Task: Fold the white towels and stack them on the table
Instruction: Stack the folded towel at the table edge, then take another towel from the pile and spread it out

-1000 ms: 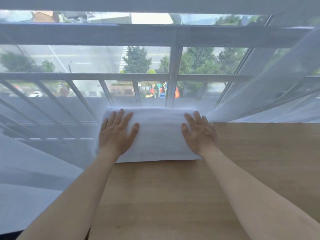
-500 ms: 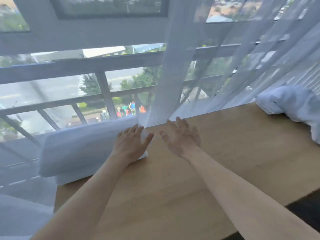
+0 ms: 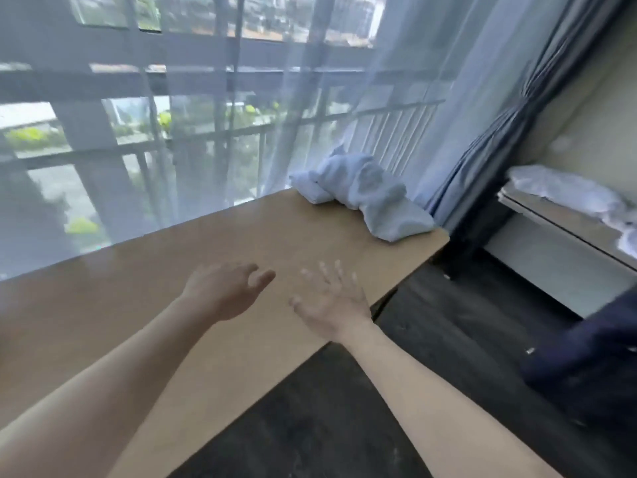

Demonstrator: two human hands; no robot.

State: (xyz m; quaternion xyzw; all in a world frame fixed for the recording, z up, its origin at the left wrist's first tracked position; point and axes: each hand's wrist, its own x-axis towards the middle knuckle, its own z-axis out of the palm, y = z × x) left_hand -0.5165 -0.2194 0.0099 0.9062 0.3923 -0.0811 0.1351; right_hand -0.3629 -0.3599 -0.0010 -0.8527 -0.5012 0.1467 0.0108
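While both hands hang over the bare wood with nothing in them, the crumpled towels [image 3: 365, 198] lie well apart from them at the far right corner of the table [image 3: 172, 270], close to its right edge and just in front of the sheer curtain [image 3: 310, 115]. That heap is unfolded, bunched into soft lumps, one end toward the window and the other sagging toward the corner; whether it is one towel or several cannot be told. The left hand [image 3: 225, 293] is palm down over the middle of the table, its fingers relaxed and slightly bent, the thumb [image 3: 262, 279] standing out to the right; whether it touches the wood cannot be told. The right hand [image 3: 332, 305] is just beside it, near the table's right edge, fingers spread apart and straight, their tips blurred by motion. Both forearms run bare from the lower corners of the view up to the hands. Behind the curtain a window [image 3: 155, 115] with grey bars shows greenery and buildings outside. To the right of the table a darker blue curtain [image 3: 496, 160] hangs gathered against the wall. Further right, a shelf [image 3: 558, 219] carries more white cloth [image 3: 565, 188], rumpled and lying apart from the table altogether. A dark blue thing [image 3: 586, 367] fills the lower right, too blurred to identify. Dark flooring [image 3: 344, 408] shows below the table's edge.
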